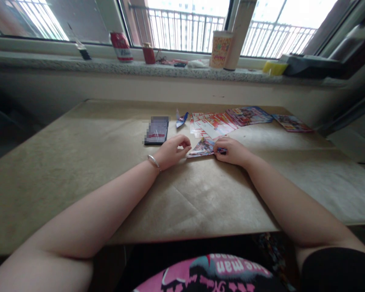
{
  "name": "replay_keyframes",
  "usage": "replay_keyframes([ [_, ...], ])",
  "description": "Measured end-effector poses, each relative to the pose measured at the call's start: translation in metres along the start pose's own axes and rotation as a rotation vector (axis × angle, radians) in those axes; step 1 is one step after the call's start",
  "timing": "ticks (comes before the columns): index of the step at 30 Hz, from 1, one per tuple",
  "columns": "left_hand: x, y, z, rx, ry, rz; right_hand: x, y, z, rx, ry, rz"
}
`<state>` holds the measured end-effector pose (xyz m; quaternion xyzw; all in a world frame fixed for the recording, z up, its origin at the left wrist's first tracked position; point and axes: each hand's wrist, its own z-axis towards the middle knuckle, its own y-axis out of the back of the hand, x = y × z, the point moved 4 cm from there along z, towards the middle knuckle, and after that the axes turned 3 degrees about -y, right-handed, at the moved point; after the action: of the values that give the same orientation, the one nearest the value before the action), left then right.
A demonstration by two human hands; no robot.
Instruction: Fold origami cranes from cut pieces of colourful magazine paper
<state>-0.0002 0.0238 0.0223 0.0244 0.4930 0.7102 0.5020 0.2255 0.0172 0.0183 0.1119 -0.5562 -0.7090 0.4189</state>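
A folded piece of colourful printed paper (202, 147) lies on the table between my two hands. My right hand (228, 151) is closed on the paper's right end, its fingers curled in. At the paper's left corner is my left hand (176, 149), thumb and forefinger curved with a small gap between them; whether the fingertips touch the corner is hard to tell. A silver bracelet circles the left wrist. Just beyond the left hand lies a dark phone (157, 130). Behind the paper stands a small folded blue and white paper piece (181, 119).
Red and white printed sheets (215, 123) and colourful sheets (249, 115) lie at the back of the table (182, 202), with another stack (292, 123) further right. The windowsill holds a can (121, 48), a cup (220, 49) and a yellow object (274, 68).
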Motion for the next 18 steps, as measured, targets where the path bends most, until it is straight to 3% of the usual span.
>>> replay_keyframes([
  [6, 0.005, -0.006, -0.001, 0.114, -0.005, 0.066, 0.017, -0.008, 0.004, 0.06, 0.061, -0.073],
  [11, 0.009, -0.013, -0.002, 0.227, -0.05, 0.186, 0.026, -0.014, 0.008, 0.065, 0.095, 0.049],
  [18, 0.009, -0.019, -0.004, 0.376, 0.046, 0.293, 0.022, -0.014, 0.009, 0.032, 0.094, -0.02],
])
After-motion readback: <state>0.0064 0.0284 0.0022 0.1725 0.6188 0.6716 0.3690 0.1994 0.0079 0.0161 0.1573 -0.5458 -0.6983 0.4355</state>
